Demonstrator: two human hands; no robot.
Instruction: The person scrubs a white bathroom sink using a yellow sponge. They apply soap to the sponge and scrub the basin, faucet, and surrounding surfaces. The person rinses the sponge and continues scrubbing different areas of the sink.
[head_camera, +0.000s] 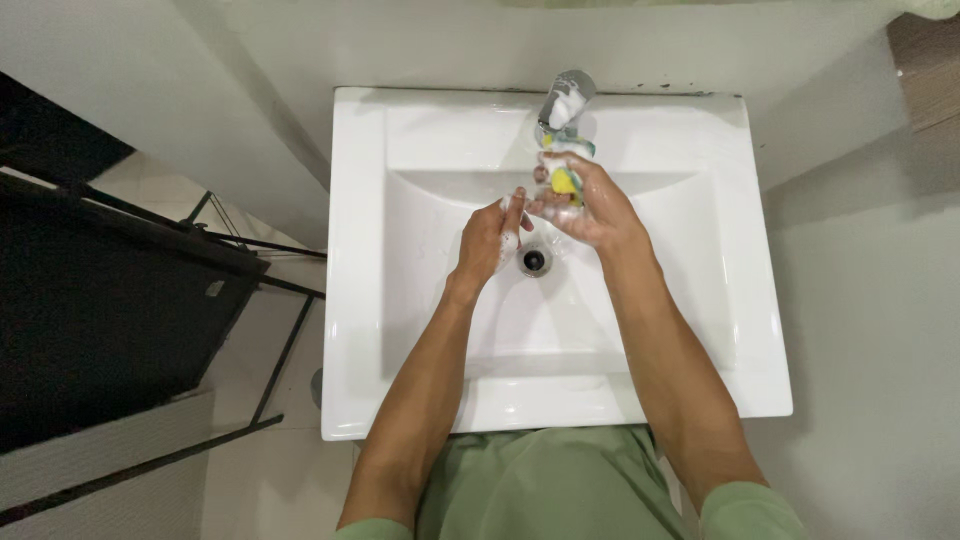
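Yellow sponge (565, 182) in right hand (590, 205) grip, left hand (490, 240) loosely curled beside, white sink (700, 300).

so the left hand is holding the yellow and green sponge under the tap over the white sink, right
Not quite: the head view shows the right hand holding the yellow and green sponge, not the left. The left hand is beside it, soapy, fingertips near the sponge. The rest stands: both are under the tap, over the white sink.

One head-worn camera looks straight down, fairly close, onto a white sink (700, 300); its tap (566, 98) lies toward twelve o'clock, the wearer's body at six.
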